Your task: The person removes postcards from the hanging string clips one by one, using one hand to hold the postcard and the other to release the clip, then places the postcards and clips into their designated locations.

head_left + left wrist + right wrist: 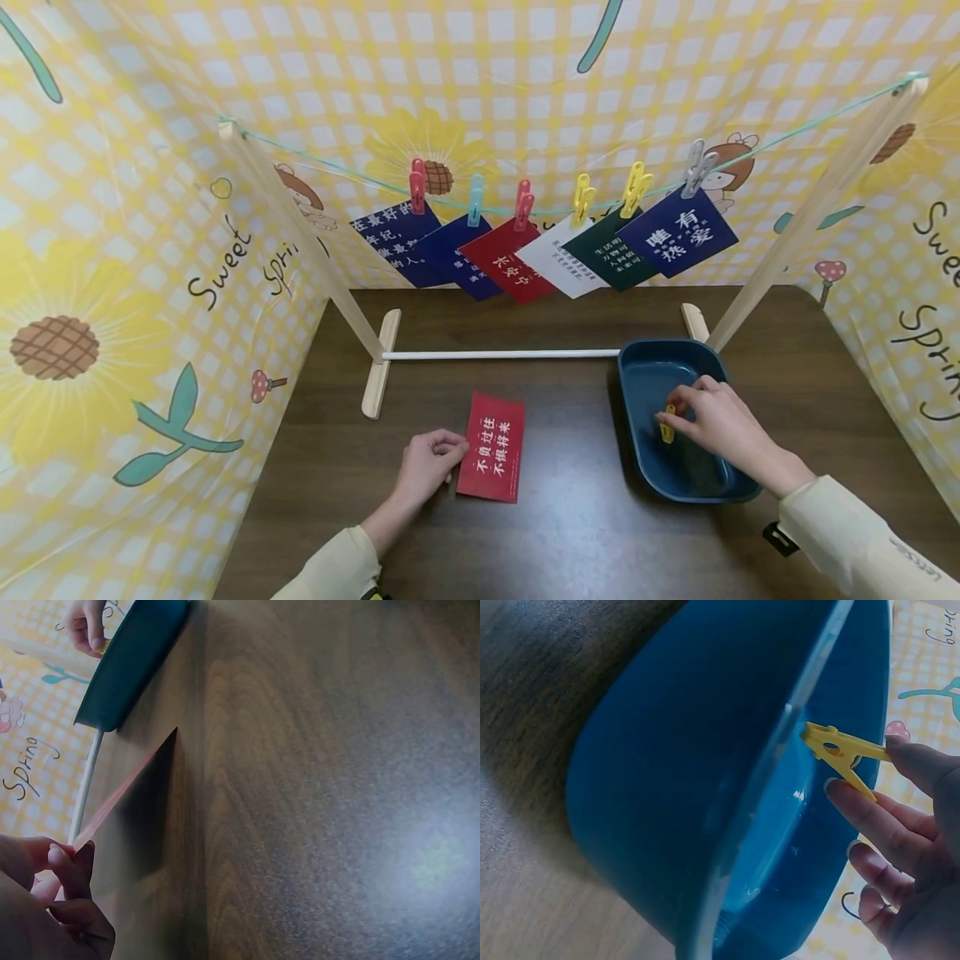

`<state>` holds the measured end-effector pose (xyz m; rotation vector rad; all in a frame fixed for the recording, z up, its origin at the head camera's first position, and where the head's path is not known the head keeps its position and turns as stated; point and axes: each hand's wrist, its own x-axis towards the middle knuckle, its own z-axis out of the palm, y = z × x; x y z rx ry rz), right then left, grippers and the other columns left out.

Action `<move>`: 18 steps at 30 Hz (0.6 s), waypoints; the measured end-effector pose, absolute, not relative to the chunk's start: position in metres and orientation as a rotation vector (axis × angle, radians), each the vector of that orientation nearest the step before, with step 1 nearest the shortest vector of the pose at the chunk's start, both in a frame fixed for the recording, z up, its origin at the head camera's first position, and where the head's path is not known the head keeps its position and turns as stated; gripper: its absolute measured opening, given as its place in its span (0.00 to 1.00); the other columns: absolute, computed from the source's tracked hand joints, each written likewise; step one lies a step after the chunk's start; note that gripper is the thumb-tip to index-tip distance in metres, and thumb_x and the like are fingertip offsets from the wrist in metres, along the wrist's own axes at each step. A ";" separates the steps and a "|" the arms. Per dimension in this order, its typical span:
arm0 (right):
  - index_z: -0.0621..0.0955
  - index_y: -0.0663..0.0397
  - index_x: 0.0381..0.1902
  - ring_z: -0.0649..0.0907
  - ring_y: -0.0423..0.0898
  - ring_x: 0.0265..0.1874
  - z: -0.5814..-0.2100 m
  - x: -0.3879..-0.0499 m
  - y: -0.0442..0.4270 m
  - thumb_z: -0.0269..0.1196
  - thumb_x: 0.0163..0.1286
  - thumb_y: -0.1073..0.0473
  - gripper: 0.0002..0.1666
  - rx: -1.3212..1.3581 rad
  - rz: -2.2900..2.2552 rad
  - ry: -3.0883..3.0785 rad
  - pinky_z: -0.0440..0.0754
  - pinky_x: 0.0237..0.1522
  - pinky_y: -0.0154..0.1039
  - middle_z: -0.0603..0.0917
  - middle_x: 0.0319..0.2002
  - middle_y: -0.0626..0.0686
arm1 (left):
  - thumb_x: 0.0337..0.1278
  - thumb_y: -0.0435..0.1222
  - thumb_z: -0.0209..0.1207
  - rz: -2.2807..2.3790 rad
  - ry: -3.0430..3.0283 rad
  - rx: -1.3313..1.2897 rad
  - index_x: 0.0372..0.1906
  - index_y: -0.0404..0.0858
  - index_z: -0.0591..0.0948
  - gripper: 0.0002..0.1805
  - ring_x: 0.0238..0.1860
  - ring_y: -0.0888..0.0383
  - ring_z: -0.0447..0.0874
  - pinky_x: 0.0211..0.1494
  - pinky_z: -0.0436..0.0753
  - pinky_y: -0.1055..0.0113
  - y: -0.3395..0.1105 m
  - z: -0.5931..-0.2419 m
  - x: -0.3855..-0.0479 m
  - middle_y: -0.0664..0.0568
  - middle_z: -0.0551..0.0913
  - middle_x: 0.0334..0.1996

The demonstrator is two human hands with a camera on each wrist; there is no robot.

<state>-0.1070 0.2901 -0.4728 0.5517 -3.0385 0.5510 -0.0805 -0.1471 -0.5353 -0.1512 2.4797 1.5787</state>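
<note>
"Pinching on both sides: left hand (pixel 427 467) has the red card (pixel 491 450) by its left edge, right hand (pixel 716 421) holds a yellow peg (pixel 667 432) by its two legs, over the blue basin (pixel 663 379)."

"Which way does the card lie?"

"Long axis near to far, far end leaning slightly right. Just right of the left hand, well left of the right, a stretch of table (pixel 570 458) between it and the basin."

"And the peg?"

"Right of the card, about level with it, also roughly near-to-far. Nose free of the fingers."

"Card flat?"

"Can't be sure. Left-wrist view catches it nearly edge-on, tilted; no telling whether any edge touches the table."

"The cord (pixel 315 158)?"

"Far side, beyond both hands, six hung cards (pixel 517 267) along its middle. By my reckoning the left hand is nearer its left span, the right hand nearer its right."
</note>
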 end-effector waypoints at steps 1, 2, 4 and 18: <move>0.88 0.56 0.41 0.74 0.45 0.34 -0.473 -0.107 0.290 0.76 0.64 0.52 0.14 0.560 0.553 -3.037 0.71 0.31 0.38 0.88 0.30 0.48 | 0.66 0.34 0.68 1.574 2.480 -0.145 0.41 0.33 0.89 0.07 0.15 0.63 0.75 0.20 0.74 0.71 -0.147 -0.536 -0.080 0.49 0.90 0.26; 0.88 0.56 0.41 0.74 0.45 0.34 -0.474 -0.107 0.290 0.76 0.64 0.53 0.14 0.569 0.554 -3.034 0.71 0.30 0.37 0.87 0.30 0.48 | 0.66 0.34 0.68 1.569 2.480 -0.141 0.41 0.33 0.89 0.07 0.15 0.63 0.75 0.20 0.74 0.71 -0.147 -0.536 -0.080 0.50 0.89 0.26; 0.88 0.56 0.40 0.74 0.45 0.33 -0.475 -0.107 0.290 0.76 0.64 0.52 0.14 0.580 0.550 -3.031 0.71 0.30 0.37 0.87 0.30 0.47 | 0.66 0.33 0.67 1.561 2.481 -0.131 0.41 0.32 0.88 0.06 0.15 0.63 0.75 0.20 0.74 0.71 -0.148 -0.537 -0.079 0.50 0.89 0.26; 0.88 0.56 0.40 0.75 0.45 0.33 -0.475 -0.107 0.291 0.76 0.65 0.52 0.14 0.577 0.547 -3.052 0.72 0.30 0.38 0.87 0.30 0.48 | 0.66 0.35 0.67 1.394 2.563 -0.031 0.41 0.36 0.88 0.06 0.22 0.63 0.79 0.28 0.78 0.68 -0.148 -0.537 -0.073 0.53 0.89 0.29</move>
